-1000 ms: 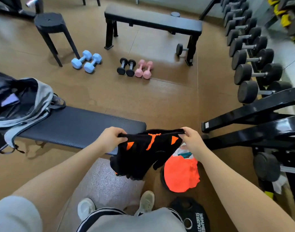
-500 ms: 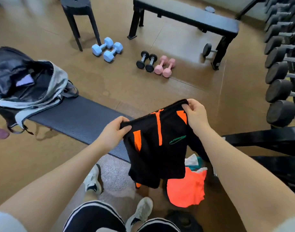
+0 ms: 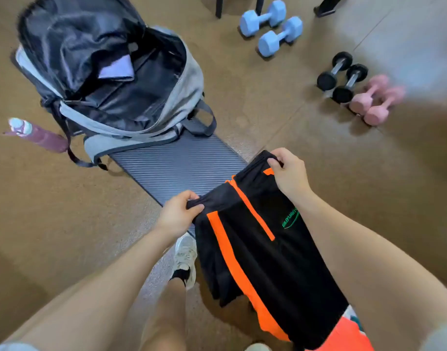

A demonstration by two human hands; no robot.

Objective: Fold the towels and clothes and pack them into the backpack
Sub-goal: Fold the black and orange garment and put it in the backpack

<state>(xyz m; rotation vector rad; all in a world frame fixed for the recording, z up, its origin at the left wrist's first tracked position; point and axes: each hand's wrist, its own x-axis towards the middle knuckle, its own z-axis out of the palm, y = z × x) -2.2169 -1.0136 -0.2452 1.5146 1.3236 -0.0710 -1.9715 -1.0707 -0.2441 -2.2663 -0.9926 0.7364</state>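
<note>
Light: bright, even, soft shadows
Blur: pink dumbbells point(image 3: 374, 102) smeared at right
Edges: wide-angle bending
Glare: sheen on backpack point(image 3: 96, 59) lining

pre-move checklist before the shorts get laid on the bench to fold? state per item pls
1. Left hand grips the waistband of the black and orange shorts: ok.
2. Right hand grips the other waistband corner: ok.
3. Shorts hang flat, unbunched: ok.
4. Bare bench pad ahead: ok.
5. Backpack unzipped, mouth open: ok.
6. Room left inside backpack: cannot tell.
</note>
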